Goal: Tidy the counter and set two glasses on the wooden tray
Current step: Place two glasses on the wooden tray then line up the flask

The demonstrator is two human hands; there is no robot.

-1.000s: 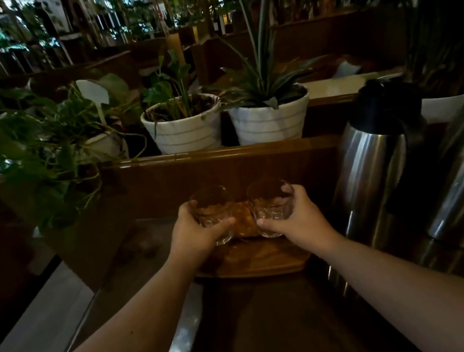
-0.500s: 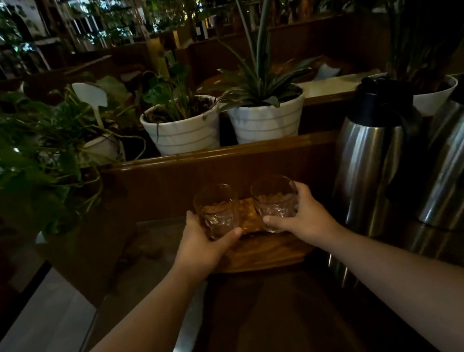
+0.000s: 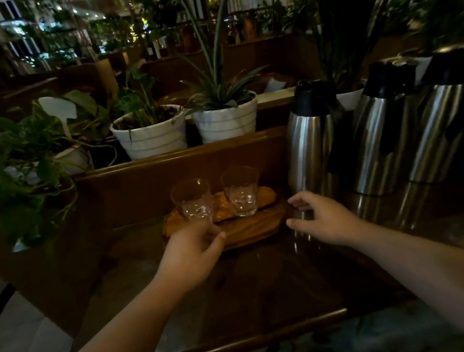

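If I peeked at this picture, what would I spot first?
Two clear glasses, the left glass and the right glass, stand side by side on the wooden tray in the middle. The left hand touches the left glass, while the right hand hovers open beside the tray. Shiny steel flasks line the right.

A single head-worn view looks forward and down, close over the counter [image 3: 246,297].

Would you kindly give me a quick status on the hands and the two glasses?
Left hand touching left glass at its base. Right hand open, empty, off the right glass. Both glasses upright on wooden tray. Nothing in the way.
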